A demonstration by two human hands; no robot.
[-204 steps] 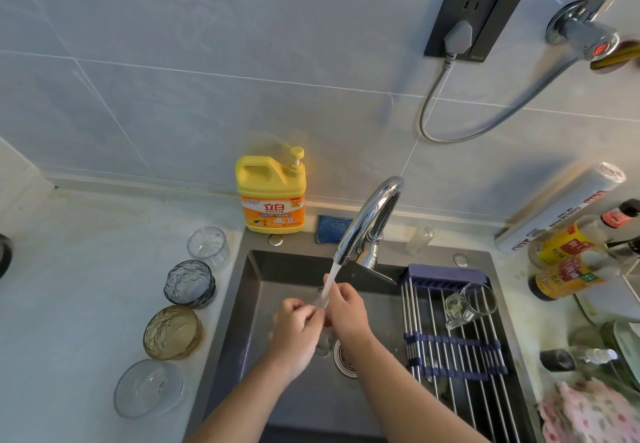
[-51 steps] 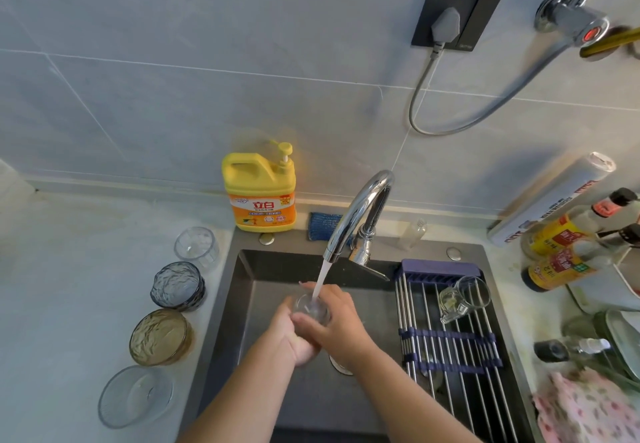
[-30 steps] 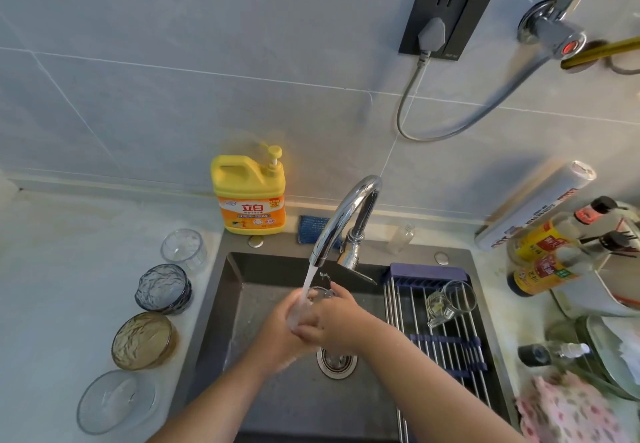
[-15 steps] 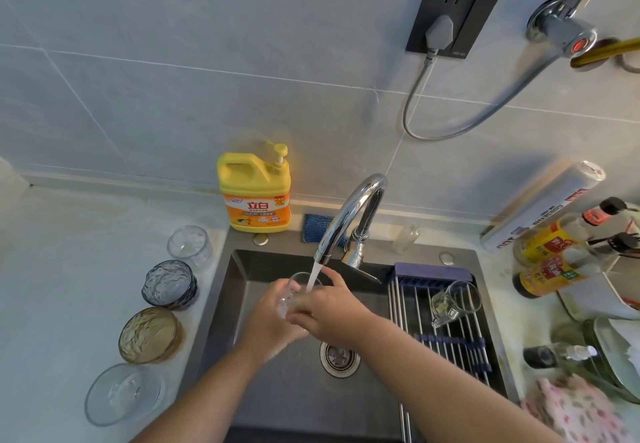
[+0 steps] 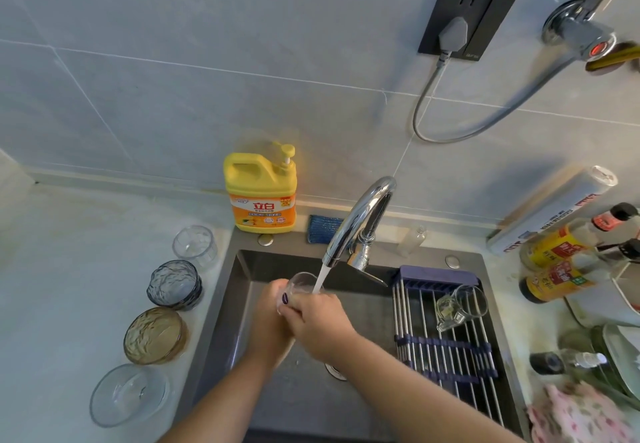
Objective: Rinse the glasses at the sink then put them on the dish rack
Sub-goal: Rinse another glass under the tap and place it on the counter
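A small clear glass [image 5: 302,282] is held over the dark sink [image 5: 231,307] under the running stream from the chrome faucet [image 5: 358,221]. My left hand [image 5: 268,325] grips it from below and behind. My right hand [image 5: 320,321] wraps its front, fingers over the glass wall. Another clear glass [image 5: 459,307] lies on its side on the roll-up dish rack [image 5: 446,349] across the sink's right half. Left of the sink stand a clear tumbler [image 5: 194,246], a blue-grey glass [image 5: 175,285], an amber glass [image 5: 155,334] and a clear bowl [image 5: 129,395].
A yellow detergent bottle [image 5: 260,190] and a blue sponge [image 5: 322,228] sit behind the sink. Sauce bottles [image 5: 557,269], a foil roll [image 5: 550,210], plates [image 5: 620,349] and a pink cloth [image 5: 581,415] crowd the right counter. A cable [image 5: 420,103] hangs from the wall socket.
Both hands stay under the stream with the glass; it has been turned and lifted slightly, its mouth now tilted up toward the spout. The view shifted a little.
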